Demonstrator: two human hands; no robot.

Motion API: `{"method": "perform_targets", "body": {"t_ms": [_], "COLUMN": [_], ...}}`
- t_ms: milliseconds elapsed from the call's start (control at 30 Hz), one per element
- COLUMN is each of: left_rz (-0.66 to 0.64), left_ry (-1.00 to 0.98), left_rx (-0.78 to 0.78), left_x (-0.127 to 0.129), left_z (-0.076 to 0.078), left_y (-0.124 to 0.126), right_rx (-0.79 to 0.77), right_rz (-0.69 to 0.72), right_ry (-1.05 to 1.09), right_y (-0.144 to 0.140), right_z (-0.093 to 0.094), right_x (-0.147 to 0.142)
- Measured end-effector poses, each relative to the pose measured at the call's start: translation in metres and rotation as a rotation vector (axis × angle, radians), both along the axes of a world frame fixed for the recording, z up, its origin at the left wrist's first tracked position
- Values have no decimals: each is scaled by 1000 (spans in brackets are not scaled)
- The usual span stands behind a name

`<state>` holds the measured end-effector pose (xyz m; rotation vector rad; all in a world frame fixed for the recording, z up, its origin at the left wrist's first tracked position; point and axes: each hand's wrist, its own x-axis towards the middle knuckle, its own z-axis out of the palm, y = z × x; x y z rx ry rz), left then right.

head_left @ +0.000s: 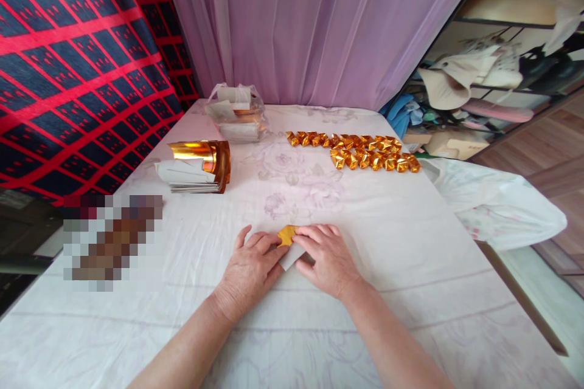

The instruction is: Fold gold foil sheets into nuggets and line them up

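Observation:
A sheet of gold foil paper point(288, 234) with a whitish back lies on the table in front of me, partly folded. Its gold side shows at the far end and the pale side nearer to me. My left hand point(250, 264) holds the paper from the left, fingers bent onto its edge, thumb reaching toward the middle. From the right, my right hand point(326, 258) grips the same sheet, fingertips on the gold part and thumb by the pale corner. The fingers cover some of the folds.
Folded gold-foil pieces point(374, 161) stand in rows at the back right. Back left are a stack of foil sheets point(194, 173) and a clear bag point(237, 118) of more paper. A blurred-out patch point(114, 243) covers the left edge; a shelf point(497, 82) stands right.

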<state>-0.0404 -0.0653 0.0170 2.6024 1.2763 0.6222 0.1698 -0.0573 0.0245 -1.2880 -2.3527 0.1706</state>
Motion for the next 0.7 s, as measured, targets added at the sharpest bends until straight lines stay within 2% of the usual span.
{"method": "perform_targets", "body": {"t_ms": [333,533,700], "left_rz": [-18,-54,-52], "left_ry": [-31,-65,-60], "left_rx": [-45,-64,-26], "left_x": [1,-7,-7], "left_z": [3,3,3], "left_y": [-1,5,7], "right_rx": [-4,28,87], "right_rz": [26,23,105], "right_ry": [24,50,23], "right_y": [3,-7,-17], "right_z": [-2,-4,-7], "right_x": [6,6,7]}}
